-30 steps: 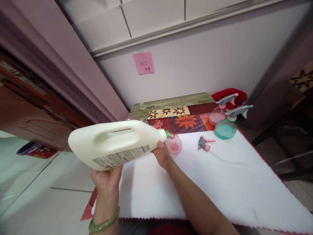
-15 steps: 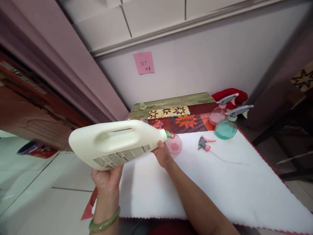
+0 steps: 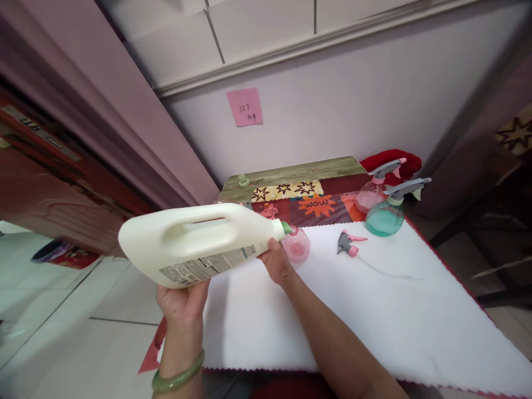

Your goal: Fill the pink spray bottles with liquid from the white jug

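A big cream jug (image 3: 195,241) with a handle lies tipped on its side, its green spout over the mouth of a small round pink bottle (image 3: 297,245). My left hand (image 3: 183,302) cups the jug's base from below, fingers closed against it. My right hand (image 3: 277,262) holds the jug's neck beside the pink bottle. The bottle stands open on a white cloth (image 3: 353,310). Its grey and pink spray head (image 3: 348,244) with a thin tube lies on the cloth to the right.
A teal spray bottle (image 3: 384,213) and a pink spray bottle (image 3: 369,194) stand at the table's far right. A green cap (image 3: 243,180) rests on the wooden far edge. A pink note (image 3: 245,107) hangs on the wall. Tiled floor lies to the left.
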Tool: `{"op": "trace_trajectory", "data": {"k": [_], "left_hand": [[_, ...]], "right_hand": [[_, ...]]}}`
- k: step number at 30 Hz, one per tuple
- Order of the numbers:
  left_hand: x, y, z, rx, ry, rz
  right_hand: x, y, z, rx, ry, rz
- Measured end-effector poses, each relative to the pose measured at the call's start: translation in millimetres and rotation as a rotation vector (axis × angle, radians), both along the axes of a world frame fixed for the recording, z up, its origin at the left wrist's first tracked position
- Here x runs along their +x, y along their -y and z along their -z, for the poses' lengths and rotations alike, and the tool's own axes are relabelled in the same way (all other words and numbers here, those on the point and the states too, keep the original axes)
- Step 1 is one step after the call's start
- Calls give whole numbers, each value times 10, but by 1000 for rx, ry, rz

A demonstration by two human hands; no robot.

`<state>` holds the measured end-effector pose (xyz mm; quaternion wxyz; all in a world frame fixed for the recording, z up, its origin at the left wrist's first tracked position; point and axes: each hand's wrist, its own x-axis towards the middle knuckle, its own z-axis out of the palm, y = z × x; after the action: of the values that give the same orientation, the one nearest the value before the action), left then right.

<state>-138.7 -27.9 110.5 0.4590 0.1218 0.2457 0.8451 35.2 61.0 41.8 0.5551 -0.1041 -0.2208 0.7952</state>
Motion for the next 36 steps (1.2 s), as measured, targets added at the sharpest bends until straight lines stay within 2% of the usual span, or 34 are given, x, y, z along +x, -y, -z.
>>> {"op": "trace_trajectory", "data": {"k": [11,21,30,36], "left_hand": [[-44,11,38,-3,-30,2],[-29,7,15,8,31,5],[-113,11,78,28,41,51],[-92,7,95,7,65,2]], "right_hand": [[1,-5,6,11,9,-5],[6,1,4,0,3,-7],[3,-12,26,-37,10,4],[22,-1,23,-62,23,-2]]}}
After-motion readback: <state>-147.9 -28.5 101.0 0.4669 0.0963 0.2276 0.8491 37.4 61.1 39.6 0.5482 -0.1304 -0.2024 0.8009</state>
